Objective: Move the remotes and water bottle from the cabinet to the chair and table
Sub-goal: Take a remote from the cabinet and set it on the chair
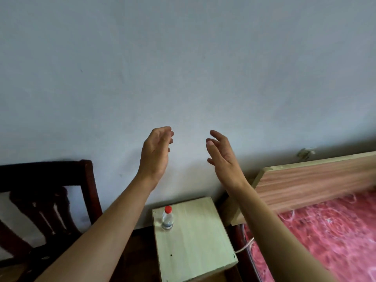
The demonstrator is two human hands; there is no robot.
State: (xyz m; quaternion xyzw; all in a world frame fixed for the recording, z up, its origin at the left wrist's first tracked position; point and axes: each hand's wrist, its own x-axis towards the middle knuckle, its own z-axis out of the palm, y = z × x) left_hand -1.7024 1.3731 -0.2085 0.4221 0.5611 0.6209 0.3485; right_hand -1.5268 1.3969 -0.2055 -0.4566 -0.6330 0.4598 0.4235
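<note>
1. Water bottle (167,219): clear plastic with a red cap, standing upright near the far left corner of the top of a pale wooden stand (195,241). Nothing touches it.
2. Stand: box-shaped, light wood, with small dark dots at its corners. It is set against the wall between the chair and the bed.
3. Left hand (155,153): raised in front of the wall, well above the bottle, back turned toward the camera. Fingers are loosely bent and apart, holding nothing.
4. Right hand (222,157): raised at a similar height, palm turned inward toward the left hand. Fingers are spread and relaxed, holding nothing. The two hands do not touch.
5. Chair (89,190): dark wood with an open carved back, standing left of the stand and partly hidden by the left forearm.
6. Bed: wooden headboard (315,180) on the right, with a pink patterned cover (325,231) below it.
7. Cord (245,246): white, lying between the stand and the bed edge.
8. Wall (183,68): plain pale grey-blue, filling the upper part of the view.
</note>
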